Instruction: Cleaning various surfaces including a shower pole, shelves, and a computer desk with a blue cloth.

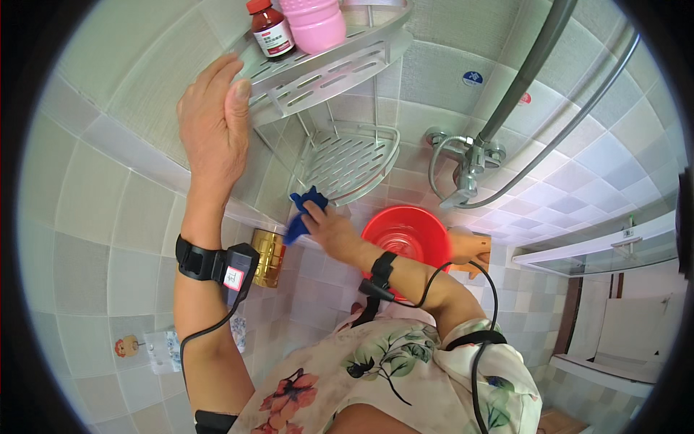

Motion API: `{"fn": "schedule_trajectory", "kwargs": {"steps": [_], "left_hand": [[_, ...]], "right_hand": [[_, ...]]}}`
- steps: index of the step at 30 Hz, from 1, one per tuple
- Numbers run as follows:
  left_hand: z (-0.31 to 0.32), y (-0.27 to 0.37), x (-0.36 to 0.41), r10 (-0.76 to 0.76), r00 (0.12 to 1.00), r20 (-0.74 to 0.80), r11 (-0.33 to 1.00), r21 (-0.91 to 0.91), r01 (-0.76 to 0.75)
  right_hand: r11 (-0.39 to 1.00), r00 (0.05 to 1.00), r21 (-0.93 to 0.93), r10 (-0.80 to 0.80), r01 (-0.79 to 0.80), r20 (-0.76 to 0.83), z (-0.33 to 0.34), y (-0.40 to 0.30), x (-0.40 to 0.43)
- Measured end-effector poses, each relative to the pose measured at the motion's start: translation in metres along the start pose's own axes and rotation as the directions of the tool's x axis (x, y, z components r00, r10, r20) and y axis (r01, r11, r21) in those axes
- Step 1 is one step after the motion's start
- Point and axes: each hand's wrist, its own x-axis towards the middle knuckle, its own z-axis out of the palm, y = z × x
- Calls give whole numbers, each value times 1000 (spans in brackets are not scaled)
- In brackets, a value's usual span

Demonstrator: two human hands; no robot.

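My left hand (214,119) is raised beside the left end of the upper metal corner shelf (320,76). It holds nothing, and its thumb stands apart from the fingers; whether it touches the tiled wall or the shelf I cannot tell. Lower down, my right hand (336,230) grips a crumpled blue cloth (310,198) at the front left edge of the lower slotted corner shelf (347,163). A brown bottle (271,33) with a red cap and a pink plastic bottle (314,24) stand on the upper shelf.
Below the shelves sits a red plastic basin (406,233), partly behind my right forearm, with a wooden stool (477,252) beside it. A shower mixer (466,163) and its hose (569,146) are on the wall at right. A gold container (268,257) is at left.
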Motion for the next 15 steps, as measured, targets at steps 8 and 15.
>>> {"fn": "schedule_trajectory", "kwargs": {"steps": [8, 15], "left_hand": [[-8, 1, -1, -12, 1000, 6, 1000, -4, 12], [0, -7, 0, 3, 1000, 2, 999, 39, -3]], "right_hand": [[843, 611, 430, 534, -325, -585, -29, 121, -25], [724, 445, 599, 686, -342, -576, 26, 83, -5]]}}
